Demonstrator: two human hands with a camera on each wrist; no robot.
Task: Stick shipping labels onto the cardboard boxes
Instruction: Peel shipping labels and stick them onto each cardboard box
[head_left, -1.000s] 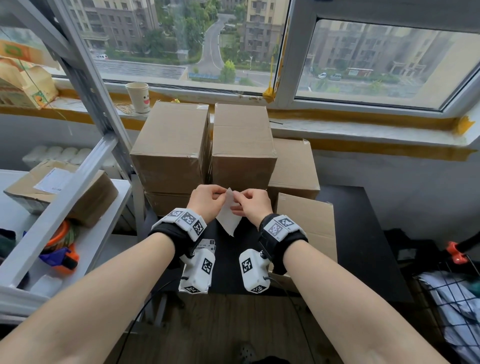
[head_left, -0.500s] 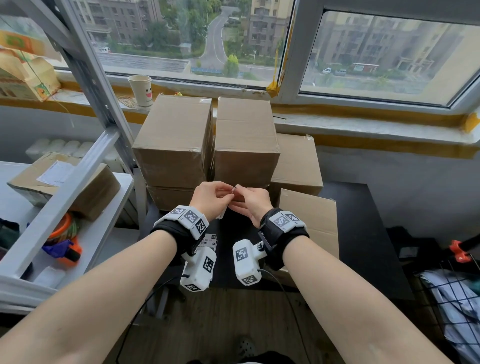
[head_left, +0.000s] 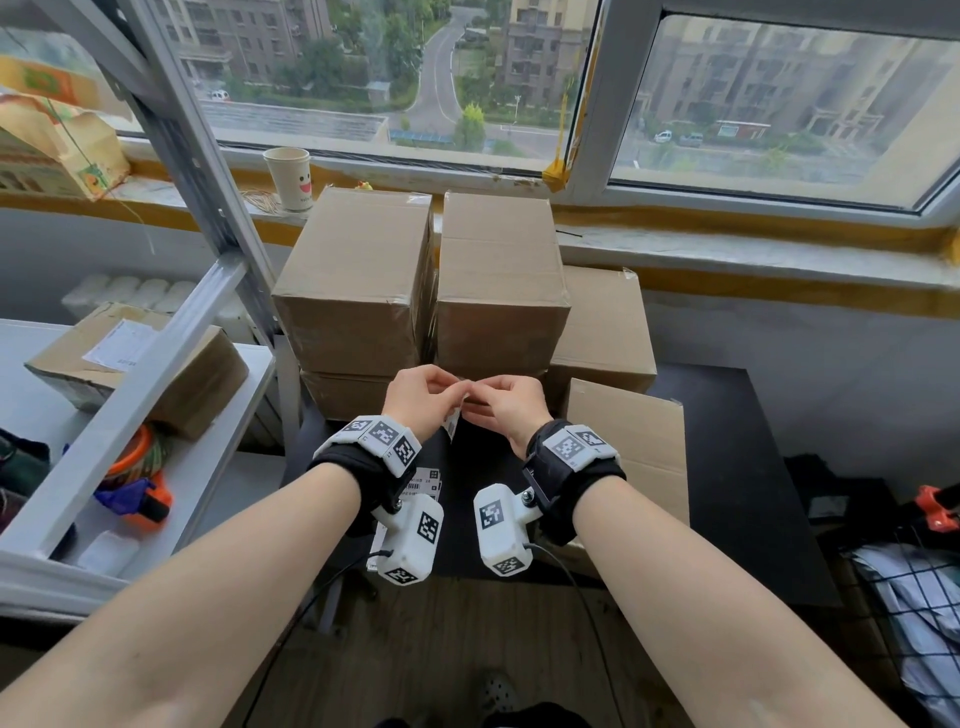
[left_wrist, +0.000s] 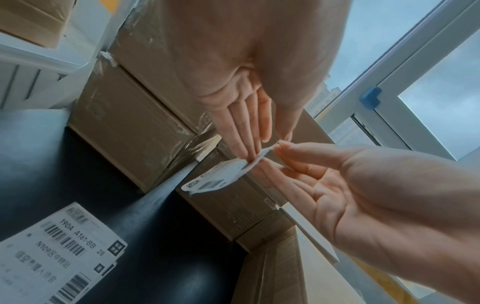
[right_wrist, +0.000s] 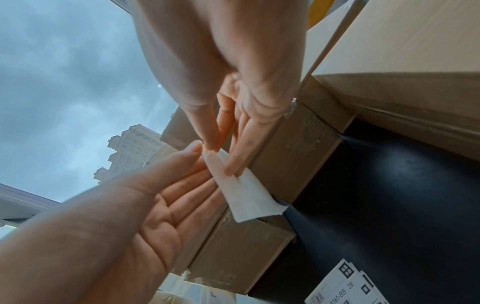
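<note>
A white shipping label (head_left: 453, 428) hangs between my two hands in front of the stacked cardboard boxes (head_left: 358, 280). My left hand (head_left: 441, 395) pinches its top corner with thumb and fingers. My right hand (head_left: 488, 397) pinches the same corner from the other side. The left wrist view shows the printed face of the label (left_wrist: 215, 181) under my left fingers (left_wrist: 246, 133), with my right hand (left_wrist: 337, 174) meeting it. In the right wrist view the blank side of the label (right_wrist: 246, 195) hangs below my right fingers (right_wrist: 226, 133). A second top box (head_left: 498, 280) stands beside the first.
More printed labels (head_left: 427, 480) lie on the black table (head_left: 727, 467) under my left wrist. A lower box (head_left: 602, 322) and another cardboard box (head_left: 628, 441) sit to the right. A metal shelf (head_left: 156, 353) with a labelled box (head_left: 130, 358) stands at left. A paper cup (head_left: 290, 176) is on the windowsill.
The label showed its broad face between my hands a second ago. It now hangs edge-on with only a narrow strip showing. Both hands have stayed together at its top corner.
</note>
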